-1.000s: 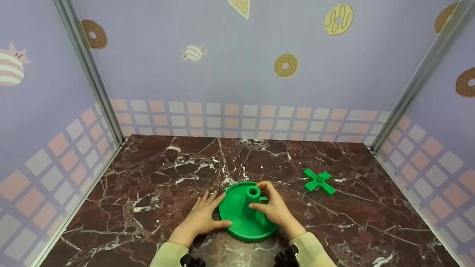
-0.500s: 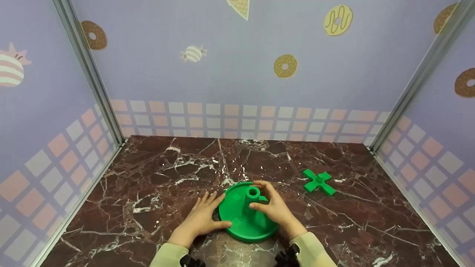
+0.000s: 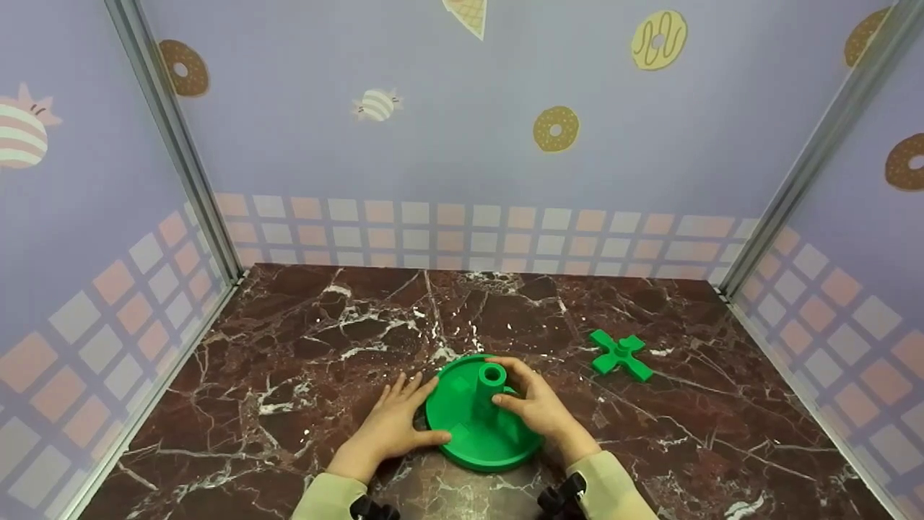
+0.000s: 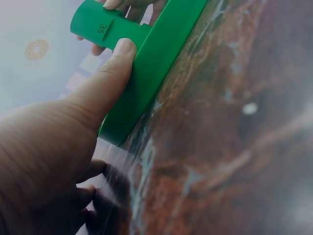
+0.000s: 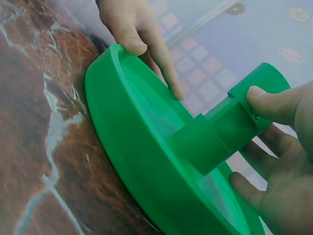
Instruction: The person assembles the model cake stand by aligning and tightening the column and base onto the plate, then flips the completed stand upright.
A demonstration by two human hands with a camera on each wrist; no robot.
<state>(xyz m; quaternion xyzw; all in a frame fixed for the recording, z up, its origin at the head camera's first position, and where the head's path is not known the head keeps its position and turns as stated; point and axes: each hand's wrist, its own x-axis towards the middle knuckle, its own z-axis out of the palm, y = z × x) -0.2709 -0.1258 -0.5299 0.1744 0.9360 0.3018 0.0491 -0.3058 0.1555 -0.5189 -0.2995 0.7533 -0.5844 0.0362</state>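
A round green tray (image 3: 462, 455) with a raised rim lies on the table in front of me. From its middle rises a green tube (image 3: 494, 374), upright and hollow at the top, with the number 35 on its side in the left wrist view. My right hand (image 3: 538, 404) holds this tube, thumb (image 5: 274, 105) on the near side and fingers reaching round behind. At the tray's left edge, my left hand (image 3: 393, 426) rests with spread, fairly straight fingers; its thumb (image 4: 110, 73) lies over the rim.
A green cross-shaped piece (image 3: 622, 355) with a central peg lies on the table to the right, beyond my right hand. The dark red marbled table (image 3: 325, 347) is enclosed by patterned walls (image 3: 462, 166) at the back and both sides.
My right thumb has shifted slightly right on the tube, and the fingers reach further round its back. A tab seen earlier beside the tube is now mostly hidden. My left hand stays put.
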